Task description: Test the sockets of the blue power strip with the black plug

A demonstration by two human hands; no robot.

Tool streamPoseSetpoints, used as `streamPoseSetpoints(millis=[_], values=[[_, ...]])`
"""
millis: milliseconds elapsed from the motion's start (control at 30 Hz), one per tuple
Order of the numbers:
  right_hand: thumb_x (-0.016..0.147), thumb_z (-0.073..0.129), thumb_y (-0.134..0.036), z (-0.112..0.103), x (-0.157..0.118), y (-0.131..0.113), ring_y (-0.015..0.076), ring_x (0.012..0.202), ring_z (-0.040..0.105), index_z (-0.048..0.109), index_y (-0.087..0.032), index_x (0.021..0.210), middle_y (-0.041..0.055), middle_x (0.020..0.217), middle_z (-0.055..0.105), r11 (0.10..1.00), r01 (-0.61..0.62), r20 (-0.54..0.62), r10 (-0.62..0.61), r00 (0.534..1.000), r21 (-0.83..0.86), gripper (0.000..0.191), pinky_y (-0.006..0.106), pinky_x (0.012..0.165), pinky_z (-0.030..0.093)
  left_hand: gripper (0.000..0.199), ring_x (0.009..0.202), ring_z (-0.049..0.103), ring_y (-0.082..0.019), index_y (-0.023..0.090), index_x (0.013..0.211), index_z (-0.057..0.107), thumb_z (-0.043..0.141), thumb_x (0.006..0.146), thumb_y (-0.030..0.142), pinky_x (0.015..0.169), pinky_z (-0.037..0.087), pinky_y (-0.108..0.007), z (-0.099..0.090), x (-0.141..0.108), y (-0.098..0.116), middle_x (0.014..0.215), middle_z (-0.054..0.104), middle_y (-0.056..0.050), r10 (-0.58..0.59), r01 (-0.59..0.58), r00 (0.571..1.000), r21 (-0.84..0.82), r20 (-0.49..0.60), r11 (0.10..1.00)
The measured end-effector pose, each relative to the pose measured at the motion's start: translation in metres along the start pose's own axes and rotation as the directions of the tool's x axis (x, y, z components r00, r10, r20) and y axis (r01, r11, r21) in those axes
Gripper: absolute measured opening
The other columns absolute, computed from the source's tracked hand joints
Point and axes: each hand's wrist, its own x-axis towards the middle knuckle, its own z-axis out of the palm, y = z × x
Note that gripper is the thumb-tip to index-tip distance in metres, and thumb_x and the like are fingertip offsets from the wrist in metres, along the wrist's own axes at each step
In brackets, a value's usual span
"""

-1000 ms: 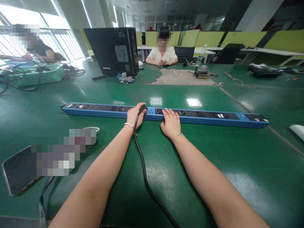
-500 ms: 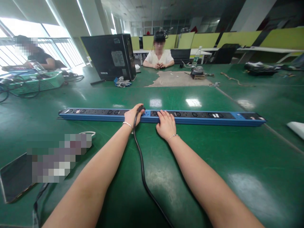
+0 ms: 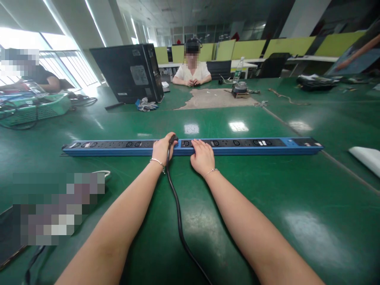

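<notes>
A long blue power strip (image 3: 243,151) with a black socket face lies across the green table. My left hand (image 3: 162,150) is closed around a black plug (image 3: 173,139) at the strip's middle, over a short blue section. Whether its pins are inside a socket is hidden. From the plug a black cable (image 3: 178,213) runs down toward me between my forearms. My right hand (image 3: 203,157) grips the strip just right of the plug, fingers laid over the top and palm against the near side.
At left lie a blurred-out item (image 3: 59,213) and a dark flat device (image 3: 10,233). A green basket (image 3: 41,109) of cables, a black computer case (image 3: 127,75) and gloves (image 3: 146,105) stand farther back. A person (image 3: 192,73) sits opposite. A white object (image 3: 366,158) lies right.
My view has turned slightly right. The plug has shifted a little right along the strip, covering more of the blue section. Another person's arm has appeared at the far right.
</notes>
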Motion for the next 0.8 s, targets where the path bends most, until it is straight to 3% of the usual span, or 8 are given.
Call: streamPoseSetpoints(millis=[133,333,533,800], values=[[0.077,0.041,-0.013,0.000,0.001,0.001,0.0197,0.125,0.041,0.050,-0.012,0.128,0.0085,0.132,0.053,1.000,-0.023,-0.015,0.023,1.000,0.007,0.052,0.037,0.108,0.023,0.035,0.093,0.063,-0.021,0.021,0.120,0.053,0.046,0.086,0.029,0.084,0.044,-0.032,0.004,0.000,-0.002,0.100,0.069,-0.008,0.043,-0.044,0.999,-0.019,-0.033,0.999],[0.073,0.042,-0.013,0.000,0.004,0.005,0.0233,0.128,0.037,0.043,-0.006,0.133,0.0128,0.133,0.051,0.974,-0.225,-0.091,0.221,0.971,-0.035,0.060,0.042,0.110,0.017,0.034,0.088,0.063,-0.020,0.020,0.118,0.054,0.046,0.086,0.030,0.081,0.046,-0.030,0.000,0.002,-0.012,0.096,0.068,-0.008,0.126,-0.126,0.992,-0.005,-0.006,0.992],[0.073,0.041,-0.013,0.000,0.006,0.005,0.0234,0.128,0.036,0.043,-0.007,0.133,0.0129,0.133,0.050,0.972,-0.234,-0.070,0.232,0.970,-0.031,0.060,0.044,0.110,0.016,0.036,0.095,0.061,-0.019,0.021,0.120,0.052,0.042,0.088,0.033,0.086,0.044,-0.030,0.000,-0.002,-0.013,0.104,0.067,-0.006,0.177,-0.177,0.984,-0.018,0.007,0.984],[0.073,0.039,-0.011,-0.004,0.005,0.005,0.0240,0.127,0.038,0.042,-0.006,0.133,0.0141,0.133,0.050,0.971,-0.237,-0.065,0.236,0.970,-0.012,0.060,0.044,0.109,0.019,0.036,0.105,0.057,-0.023,0.027,0.120,0.052,0.042,0.088,0.039,0.096,0.035,-0.041,0.004,-0.004,-0.008,0.113,0.064,-0.006,0.185,-0.191,0.981,0.110,0.065,0.975]])
